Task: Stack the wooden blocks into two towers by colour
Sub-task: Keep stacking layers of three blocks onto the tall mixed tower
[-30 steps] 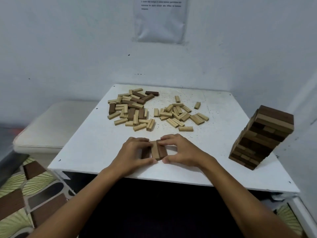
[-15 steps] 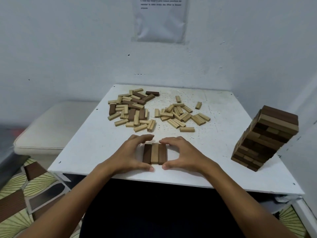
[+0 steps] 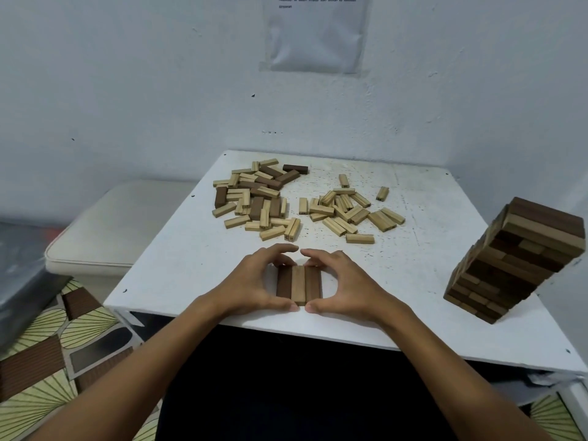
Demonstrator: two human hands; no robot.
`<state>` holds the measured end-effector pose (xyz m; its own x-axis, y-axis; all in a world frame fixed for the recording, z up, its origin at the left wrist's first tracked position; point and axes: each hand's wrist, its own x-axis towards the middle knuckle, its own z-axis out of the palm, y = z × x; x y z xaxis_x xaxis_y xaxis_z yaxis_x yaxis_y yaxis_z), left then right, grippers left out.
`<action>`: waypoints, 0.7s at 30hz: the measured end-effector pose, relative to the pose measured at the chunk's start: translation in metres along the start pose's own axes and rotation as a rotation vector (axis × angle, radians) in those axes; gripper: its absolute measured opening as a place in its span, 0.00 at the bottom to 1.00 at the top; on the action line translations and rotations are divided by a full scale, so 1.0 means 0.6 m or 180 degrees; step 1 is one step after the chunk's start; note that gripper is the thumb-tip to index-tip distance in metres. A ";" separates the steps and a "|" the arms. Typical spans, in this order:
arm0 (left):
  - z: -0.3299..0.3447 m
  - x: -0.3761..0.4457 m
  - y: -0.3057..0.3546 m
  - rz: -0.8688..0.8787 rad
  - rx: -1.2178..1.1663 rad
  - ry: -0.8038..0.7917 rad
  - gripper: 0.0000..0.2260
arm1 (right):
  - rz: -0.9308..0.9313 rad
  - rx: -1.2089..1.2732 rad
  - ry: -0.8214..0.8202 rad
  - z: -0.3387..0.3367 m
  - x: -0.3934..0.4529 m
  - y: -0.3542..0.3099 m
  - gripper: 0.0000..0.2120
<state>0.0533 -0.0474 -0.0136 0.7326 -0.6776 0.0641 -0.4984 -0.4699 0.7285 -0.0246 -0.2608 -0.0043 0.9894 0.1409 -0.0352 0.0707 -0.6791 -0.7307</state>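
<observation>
Three wooden blocks [image 3: 298,285] side by side at the near edge of the white tabletop [image 3: 178,262], long sides touching, ends pointing near and far: dark brown on the left, pale in the middle, dark brown on the right. Flat, one layer only, faces smooth, near ends roughly level.

Left hand [image 3: 254,281] cupped round the left side of the row, fingers curved over the far end, thumb at the near end. Right hand [image 3: 342,283] mirrored on the right side, fingers curled at the far end, thumb tip at the near corner. Both sets of fingertips nearly meeting beyond the row, thumbs nearly meeting in front of it; row enclosed and held between the two hands.

Farther back, left of centre, a loose heap of mixed pale and dark blocks [image 3: 257,200]. To its right, a scatter of pale blocks [image 3: 348,211] only, lying flat at all angles.

At the right edge of the tabletop, well apart from the hands, a tall tower [image 3: 512,264] of mixed dark and pale layers.

Beyond the tabletop, a pale wall with a sheet of paper [image 3: 315,33] taped up. On the left, lower down, a cream cushioned seat [image 3: 105,237]; patterned floor [image 3: 47,361] beneath.
</observation>
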 end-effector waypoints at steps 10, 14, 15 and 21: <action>-0.007 -0.002 0.004 -0.0038 0.0110 -0.0054 0.40 | -0.0013 0.0031 0.0127 0.004 -0.005 -0.001 0.44; -0.006 0.000 0.005 -0.0062 0.0058 -0.0047 0.38 | -0.0025 0.0019 0.0183 0.011 -0.003 -0.003 0.42; -0.005 0.000 0.005 -0.0073 0.0033 -0.0051 0.38 | -0.0038 0.0016 0.0197 0.012 -0.002 -0.004 0.41; -0.006 0.002 0.006 -0.0099 -0.0114 -0.0049 0.35 | -0.0063 0.0030 0.0242 0.015 -0.001 -0.006 0.38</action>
<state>0.0543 -0.0478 -0.0085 0.7400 -0.6719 0.0307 -0.4585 -0.4704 0.7540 -0.0269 -0.2520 -0.0074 0.9946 0.0989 0.0310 0.0896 -0.6698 -0.7372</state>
